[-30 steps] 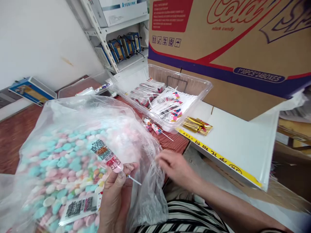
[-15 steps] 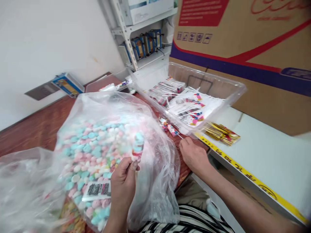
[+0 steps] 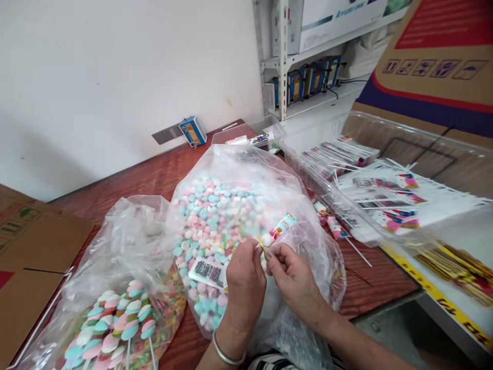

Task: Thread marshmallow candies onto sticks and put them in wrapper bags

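- Left hand (image 3: pixel 244 277): fingers closed narrow, thumb and forefinger pinched on the neck of a sleeved lollipop (image 3: pixel 283 226). The printed sleeve juts up and to the right, above the knuckles.
- Right hand (image 3: pixel 292 275): fingers curled tight and touching the left hand. The fingertips appear to nip a gold twist tie (image 3: pixel 261 242) at that same neck. The exact grip is partly hidden.
- Both hands are held over the large clear bag of pastel candies (image 3: pixel 219 210), which rests on the wooden table (image 3: pixel 134 180). A loose barcode sleeve (image 3: pixel 208 272) lies inside the bag, just beside the left hand.
- A second bag (image 3: pixel 115 318), to the left, holds unsleeved swirl lollipops with their sticks showing.
- Done, by my judgement: many sleeved lollipops (image 3: pixel 385 200) are stacked in the clear plastic tray (image 3: pixel 423 149). Two more (image 3: pixel 331 223) lie on the table between the tray and the bag.
- Left, by my judgement: both bags look largely full. A heap of spare gold ties (image 3: pixel 462 267) lies on the white board, near the tray. The piece in hand shows a tie at its neck, but I cannot tell whether it is twisted shut.
- Surroundings: flat cardboard (image 3: pixel 34 246) at far left, a printed carton (image 3: pixel 435 61) behind the tray, and a metal shelf (image 3: pixel 285 51) against the wall.
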Available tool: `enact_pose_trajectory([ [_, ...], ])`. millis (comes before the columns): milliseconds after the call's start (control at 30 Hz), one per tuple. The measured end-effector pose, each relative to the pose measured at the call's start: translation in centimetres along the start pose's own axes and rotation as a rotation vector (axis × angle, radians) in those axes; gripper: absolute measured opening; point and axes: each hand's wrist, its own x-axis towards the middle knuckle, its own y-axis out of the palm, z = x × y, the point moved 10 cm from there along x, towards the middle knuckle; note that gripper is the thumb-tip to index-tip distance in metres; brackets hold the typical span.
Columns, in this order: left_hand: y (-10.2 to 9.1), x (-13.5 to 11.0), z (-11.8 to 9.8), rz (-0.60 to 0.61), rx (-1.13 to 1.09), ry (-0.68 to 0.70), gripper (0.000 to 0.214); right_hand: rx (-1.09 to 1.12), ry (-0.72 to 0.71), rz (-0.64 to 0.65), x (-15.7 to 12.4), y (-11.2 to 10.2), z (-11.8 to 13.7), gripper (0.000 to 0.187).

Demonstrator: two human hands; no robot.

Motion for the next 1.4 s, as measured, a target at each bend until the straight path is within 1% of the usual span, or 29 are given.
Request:
enact_pose_trajectory([
  [67, -0.5, -0.1, 0.7, -0.024, -0.112, -0.051, 0.021, 0.01, 0.019, -0.004, 0.2, 0.3, -0.6, 0.021],
  [133, -0.7, -0.2, 1.3, -0.029, -0.156, -0.084, 0.023, 0.003, 0.022, -0.017, 0.3, 0.3, -0.7, 0.022],
  [200, -0.9, -0.2, 1.7, -0.037, -0.18, -0.117, 0.021, -0.033, 0.01, -0.033, 0.3, 0.2, -0.5, 0.022],
  [267, -0.6, -0.2, 2.6, -0.031, -0.269, -0.209, 0.016, -0.106, -0.01, -0.056, 0.4, 0.1, -0.2, 0.019],
  [300, -0.1, -0.3, 3.4, -0.014, -0.36, -0.293, 0.013, -0.147, -0.023, -0.065, 0.4, 0.0, 0.0, 0.018],
  [367, 1.6, -0.9, 4.9, 0.031, -0.63, -0.509, 0.013, -0.215, -0.048, -0.079, 0.6, 0.0, 0.3, 0.014],
  [433, 3.6, -1.6, 5.5, 0.074, -0.934, -0.702, 0.019, -0.23, -0.06, -0.073, 0.9, 0.1, 0.5, 0.012],
  [500, 4.9, -1.8, 5.3, 0.09, -1.156, -0.805, 0.024, -0.189, -0.044, -0.058, 1.2, 0.2, 0.5, 0.007],
  [567, 5.5, -1.8, 4.9, 0.106, -1.254, -0.838, 0.026, -0.166, -0.038, -0.047, 1.4, 0.1, 0.6, 0.011],
  [633, 5.5, -1.8, 4.7, 0.133, -1.258, -0.816, 0.026, -0.215, -0.082, -0.023, 1.6, 0.0, 1.1, 0.01],
  [667, 5.3, -1.7, 4.6, 0.148, -1.21, -0.777, 0.025, -0.262, -0.119, -0.005, 1.7, 0.1, 1.5, 0.009],
  [700, 4.8, -1.5, 4.6, 0.158, -1.114, -0.712, 0.022, -0.32, -0.159, 0.012, 1.7, 0.1, 1.8, 0.013],
  [767, 3.1, -0.8, 4.1, 0.151, -0.79, -0.499, 0.016, -0.435, -0.242, 0.02, 1.5, 0.0, 2.3, 0.02],
  [833, 1.2, -0.2, 2.8, 0.092, -0.427, -0.232, 0.014, -0.509, -0.324, 0.001, 1.2, -0.2, 3.0, 0.021],
  [867, 0.6, -0.2, 2.1, 0.064, -0.301, -0.127, 0.014, -0.503, -0.353, -0.003, 1.1, -0.2, 3.3, 0.021],
  [900, 0.3, -0.2, 1.7, 0.037, -0.238, -0.064, 0.014, -0.456, -0.353, 0.001, 1.0, -0.2, 3.5, 0.02],
  [933, 0.1, -0.2, 1.6, 0.019, -0.235, -0.04, 0.014, -0.364, -0.317, 0.021, 0.9, -0.2, 3.3, 0.019],
  [967, 0.0, -0.1, 1.7, 0.005, -0.274, -0.04, 0.015, -0.237, -0.245, 0.056, 1.0, 0.0, 2.9, 0.019],
  [1000, -0.2, 0.0, 2.0, -0.002, -0.336, -0.048, 0.014, -0.087, -0.144, 0.11, 1.1, 0.5, 2.2, 0.021],
  [1067, -0.5, 0.5, 2.0, 0.013, -0.46, -0.035, 0.013, 0.212, 0.091, 0.256, 0.8, 2.2, 0.5, 0.027],
  [1100, -0.6, 0.8, 1.6, 0.056, -0.497, 0.0, 0.017, 0.325, 0.193, 0.326, 0.5, 3.1, 0.0, 0.029],
  [1133, -0.6, 1.0, 0.9, 0.123, -0.504, 0.046, 0.022, 0.397, 0.264, 0.371, 0.2, 3.6, -0.4, 0.031],
  [1167, -0.8, 1.1, 0.1, 0.185, -0.482, 0.096, 0.027, 0.423, 0.296, 0.379, 0.3, 3.6, -0.5, 0.032],
  [1200, -1.2, 1.1, -0.8, 0.219, -0.433, 0.144, 0.03, 0.412, 0.285, 0.346, 0.6, 3.0, -0.3, 0.031],
  [1233, -1.8, 1.0, -1.5, 0.214, -0.367, 0.188, 0.032, 0.378, 0.237, 0.274, 1.0, 1.9, 0.1, 0.03],
  [1300, -3.2, 0.7, -2.7, 0.153, -0.255, 0.224, 0.035, 0.287, 0.082, 0.088, 1.8, -1.0, 1.9, 0.025],
  [1333, -3.2, 0.5, -2.8, 0.173, -0.245, 0.192, 0.035, 0.239, 0.002, 0.029, 1.8, -2.0, 3.1, 0.023],
  [1367, -2.6, 0.3, -2.6, 0.231, -0.276, 0.12, 0.034, 0.188, -0.066, 0.03, 1.7, -2.4, 4.2, 0.021],
  [1400, -1.8, 0.0, -2.0, 0.307, -0.343, 0.021, 0.033, 0.129, -0.122, 0.088, 1.4, -2.1, 5.1, 0.019],
])
